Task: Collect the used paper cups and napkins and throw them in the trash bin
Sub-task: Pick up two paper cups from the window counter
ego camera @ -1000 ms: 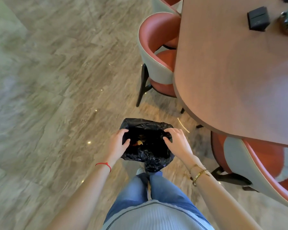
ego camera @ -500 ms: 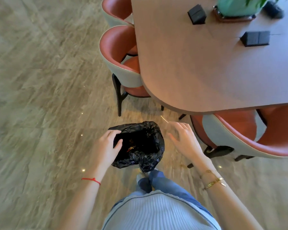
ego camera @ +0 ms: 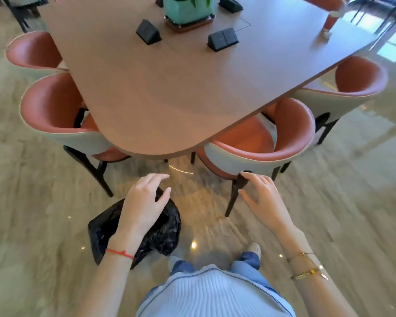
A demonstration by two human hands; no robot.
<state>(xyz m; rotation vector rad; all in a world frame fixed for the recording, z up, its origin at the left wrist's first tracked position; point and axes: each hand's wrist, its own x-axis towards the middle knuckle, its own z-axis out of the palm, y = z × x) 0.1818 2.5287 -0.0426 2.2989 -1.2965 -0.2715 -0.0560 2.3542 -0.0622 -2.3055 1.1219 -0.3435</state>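
Nearest, your left hand (ego camera: pixel 144 207) lies over the top of the black trash bag (ego camera: pixel 162 234), which hangs just in front of your legs above the floor (ego camera: pixel 32 213). Its fingers (ego camera: pixel 157 179) look loosely spread, with the thumb out to the side; whether the underside of the hand pinches the film is hidden, so you cannot tell from here how the bag is held. Your right hand (ego camera: pixel 264 199) floats beside it, apart from the bag, fingers spread and holding nothing, near the dark leg of the closest chair (ego camera: pixel 261 156).

Judge the bag as light, thin and limp: it will sag, crumple and slip through a flat palm, and its mouth will fall closed unless held apart. Take it by the gathered rim, one hand on each side, pinching the film rather than cupping the bulk, and keep the grip gentle so it does not tear.

Further off, the desk (ego camera: pixel 169 88) carries black pop-up socket boxes (ego camera: pixel 223 40) and a teal planter (ego camera: pixel 188 8) on a tray. At the far right corner stands a red cup-like thing (ego camera: pixel 330 19) with a small crumpled scrap (ego camera: pixel 325 35) beside it; both are too blurred to name surely, but they are likely your remaining pickup.
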